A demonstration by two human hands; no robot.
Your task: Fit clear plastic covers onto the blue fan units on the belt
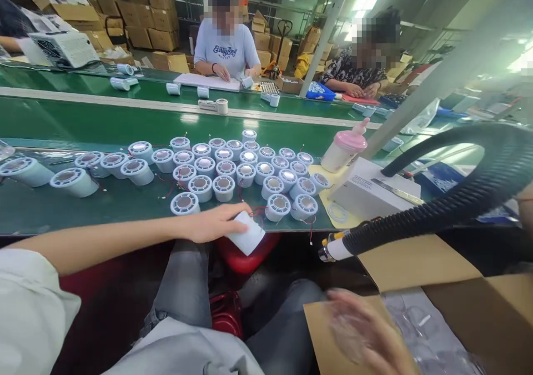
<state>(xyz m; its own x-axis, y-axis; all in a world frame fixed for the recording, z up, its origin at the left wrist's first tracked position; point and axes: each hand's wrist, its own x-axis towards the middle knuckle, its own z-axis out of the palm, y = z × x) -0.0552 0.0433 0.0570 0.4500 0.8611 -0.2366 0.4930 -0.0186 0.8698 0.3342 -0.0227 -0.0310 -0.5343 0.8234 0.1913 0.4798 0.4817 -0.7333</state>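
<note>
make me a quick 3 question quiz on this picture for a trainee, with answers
1. Multiple choice: which hand grips the pale part at the bench's near edge? A) left B) right
2. True or false: the bottle's lid is green.
3. Short answer: what lies inside the open cardboard box near the blurred right hand?

Key:
1. A, the left hand.
2. False; the bottle has a pink lid.
3. Clear, see-through pieces.

Bright glare from a window [367, 3] at upper right, white reflections on green belt [141, 116], deep shadow below bench [133, 211], right hand [368, 333] motion-blurred, upper-right background hazy, edges stretched.
</note>
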